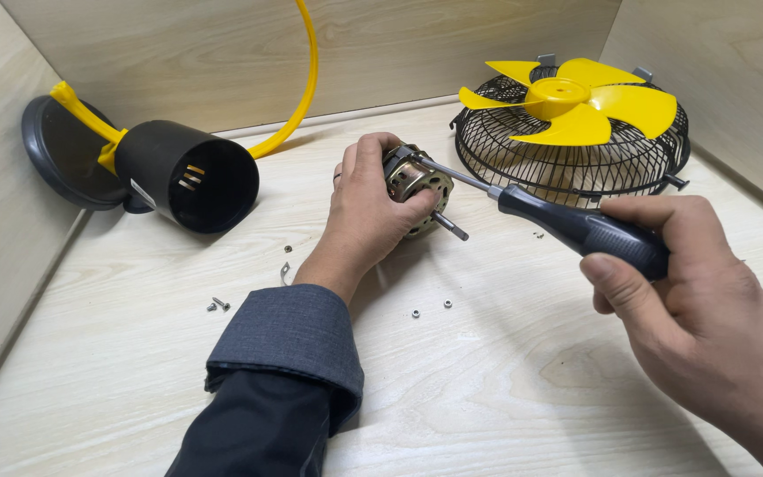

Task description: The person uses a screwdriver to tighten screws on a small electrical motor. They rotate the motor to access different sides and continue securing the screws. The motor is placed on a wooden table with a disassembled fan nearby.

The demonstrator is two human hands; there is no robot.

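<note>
Head camera view shows the left hand point(366, 208) closed around a small round brass-coloured metal motor point(417, 181), held just above the pale wooden table point(487, 380). The right hand point(691, 291) grips firmly the black handle of a screwdriver point(576, 228), and its tip touches the top of the motor. Beyond the screwdriver lies a black wire grille point(611, 168) with a yellow plastic fan blade point(571, 102). Near the left wrist, small screws point(218, 305) lie loose.

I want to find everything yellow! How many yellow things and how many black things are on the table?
Yellow: 2, the yellow plastic fan blade and curved yellow stand bar.
Black: 3, the black wire fan guard, black round housing, black-handled screwdriver.
Total: 5
</note>
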